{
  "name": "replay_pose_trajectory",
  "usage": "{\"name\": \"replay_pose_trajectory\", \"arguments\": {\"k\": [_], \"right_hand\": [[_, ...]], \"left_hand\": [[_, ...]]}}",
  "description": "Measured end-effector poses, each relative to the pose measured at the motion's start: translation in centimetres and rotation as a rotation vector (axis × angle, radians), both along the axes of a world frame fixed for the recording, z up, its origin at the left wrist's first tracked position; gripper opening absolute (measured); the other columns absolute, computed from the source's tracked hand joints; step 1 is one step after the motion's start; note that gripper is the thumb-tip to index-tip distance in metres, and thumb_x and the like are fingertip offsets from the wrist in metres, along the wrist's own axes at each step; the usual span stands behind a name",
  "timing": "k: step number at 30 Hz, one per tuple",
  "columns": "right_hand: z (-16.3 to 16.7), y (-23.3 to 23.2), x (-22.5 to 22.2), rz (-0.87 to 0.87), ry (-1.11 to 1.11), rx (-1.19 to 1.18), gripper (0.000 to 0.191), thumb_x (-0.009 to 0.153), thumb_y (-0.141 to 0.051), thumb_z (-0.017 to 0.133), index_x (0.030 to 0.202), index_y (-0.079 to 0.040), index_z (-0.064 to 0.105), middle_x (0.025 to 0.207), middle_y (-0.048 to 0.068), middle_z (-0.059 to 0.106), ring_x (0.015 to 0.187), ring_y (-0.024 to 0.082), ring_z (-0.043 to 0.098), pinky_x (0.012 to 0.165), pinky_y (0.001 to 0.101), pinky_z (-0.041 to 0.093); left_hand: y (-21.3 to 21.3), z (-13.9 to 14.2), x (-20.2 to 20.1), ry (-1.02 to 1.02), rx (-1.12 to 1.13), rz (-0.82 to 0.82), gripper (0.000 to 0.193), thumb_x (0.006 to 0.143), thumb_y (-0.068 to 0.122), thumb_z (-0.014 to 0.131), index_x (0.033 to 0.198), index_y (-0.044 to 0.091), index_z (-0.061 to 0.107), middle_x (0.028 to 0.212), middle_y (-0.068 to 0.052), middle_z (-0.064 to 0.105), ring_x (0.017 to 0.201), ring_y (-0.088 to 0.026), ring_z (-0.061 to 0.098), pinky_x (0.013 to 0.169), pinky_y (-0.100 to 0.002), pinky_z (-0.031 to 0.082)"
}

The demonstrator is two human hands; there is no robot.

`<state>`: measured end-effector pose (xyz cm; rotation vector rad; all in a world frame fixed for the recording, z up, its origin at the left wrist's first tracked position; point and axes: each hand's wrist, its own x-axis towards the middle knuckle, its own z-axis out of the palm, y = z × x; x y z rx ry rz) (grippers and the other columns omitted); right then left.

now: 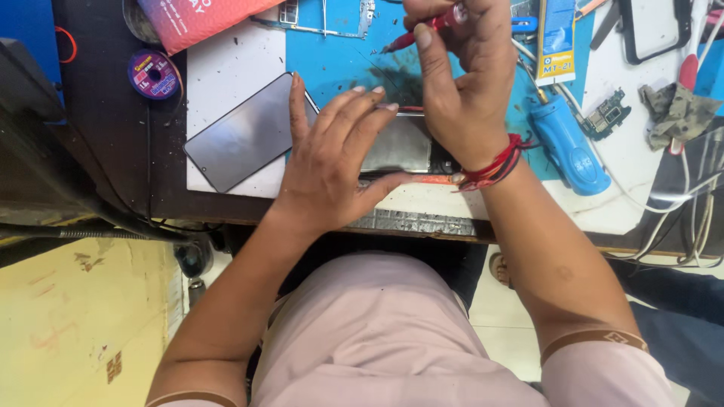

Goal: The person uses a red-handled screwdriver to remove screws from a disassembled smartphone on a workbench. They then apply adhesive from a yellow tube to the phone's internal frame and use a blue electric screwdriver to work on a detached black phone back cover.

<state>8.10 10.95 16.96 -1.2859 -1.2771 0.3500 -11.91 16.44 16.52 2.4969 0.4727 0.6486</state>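
The bench (113, 128) is crowded. A blue mat (339, 56) covers its middle, with a white sheet (226, 68) under the mat's left side. On that sheet, near the bench's front edge, a dark glass screen panel (245, 132) lies tilted and loose. A red box (196, 19) sticks in at the back left corner, and just below it sits a small purple spool (154, 74). Right of the mat's middle lies a fat blue tool (569, 147), with a small circuit board (607, 114) beside it and a crumpled cloth (679, 113) farther right. White cables (679, 203) trail off the right front corner. A thin metal frame (324, 26) rests along the mat's back edge.

The phone (400, 147) lies open at the front edge of the mat, mostly hidden under both hands, so little of its inside shows.

The left hand (332, 158) lies flat, palm down, fingers spread across the phone's left part and the corner of the screen panel, pinning the phone down. The right hand (460, 83) is raised above the phone's right end, wrist bent and ringed with red thread, thumb and fingers pinching a red screwdriver (422, 30) whose tip points left over the mat.
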Motion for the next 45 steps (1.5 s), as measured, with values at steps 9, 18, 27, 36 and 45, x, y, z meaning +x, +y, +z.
{"name": "replay_pose_trajectory", "arguments": {"k": [9, 18, 27, 36, 45], "right_hand": [[0.2, -3.3, 0.2, -0.135, 0.312, 0.005, 0.029, 0.12, 0.005, 0.059, 0.143, -0.002, 0.043, 0.124, 0.018, 0.071, 0.106, 0.021, 0.068, 0.098, 0.0341, 0.058], [0.8, -8.8, 0.1, -0.21, 0.671, -0.076, 0.038, 0.116, -0.004, 0.067, 0.146, 0.0, 0.043, 0.116, 0.02, 0.074, 0.098, 0.023, 0.075, 0.089, 0.036, 0.064], [-0.1, -10.7, -0.4, -0.217, 0.649, -0.051, 0.037, 0.117, -0.004, 0.068, 0.144, -0.001, 0.044, 0.117, 0.019, 0.074, 0.098, 0.022, 0.074, 0.089, 0.0357, 0.064], [-0.4, -11.1, -1.1, -0.217, 0.654, 0.015, 0.038, 0.118, -0.002, 0.068, 0.145, -0.003, 0.043, 0.123, 0.019, 0.073, 0.106, 0.023, 0.073, 0.097, 0.0368, 0.062], [0.6, -11.6, -2.2, -0.14, 0.63, 0.034, 0.043, 0.112, 0.001, 0.064, 0.147, -0.007, 0.041, 0.13, 0.019, 0.068, 0.115, 0.025, 0.071, 0.106, 0.0397, 0.057]], "left_hand": [[-0.3, 0.0, 1.4, -0.157, -0.063, 0.221, 0.035, 0.095, 0.027, 0.085, 0.123, 0.011, 0.071, 0.136, -0.005, 0.064, 0.128, -0.026, 0.059, 0.128, -0.057, 0.018], [-1.4, 0.2, 2.8, -0.198, -0.109, 0.104, 0.016, 0.094, 0.021, 0.085, 0.108, 0.016, 0.078, 0.136, -0.001, 0.065, 0.127, -0.022, 0.06, 0.126, -0.055, 0.021], [-2.9, 0.5, 2.4, -0.192, -0.115, 0.123, 0.01, 0.093, 0.02, 0.085, 0.1, 0.016, 0.079, 0.135, -0.003, 0.066, 0.127, -0.024, 0.059, 0.124, -0.055, 0.021], [-3.3, 0.3, 1.9, -0.087, -0.018, 0.19, 0.014, 0.095, 0.022, 0.082, 0.104, 0.012, 0.079, 0.138, -0.009, 0.065, 0.13, -0.029, 0.055, 0.123, -0.061, 0.016], [-3.5, 0.7, 1.3, -0.183, -0.148, 0.139, 0.029, 0.089, 0.028, 0.085, 0.109, 0.009, 0.077, 0.14, -0.011, 0.062, 0.133, -0.031, 0.053, 0.125, -0.065, 0.006]]}}
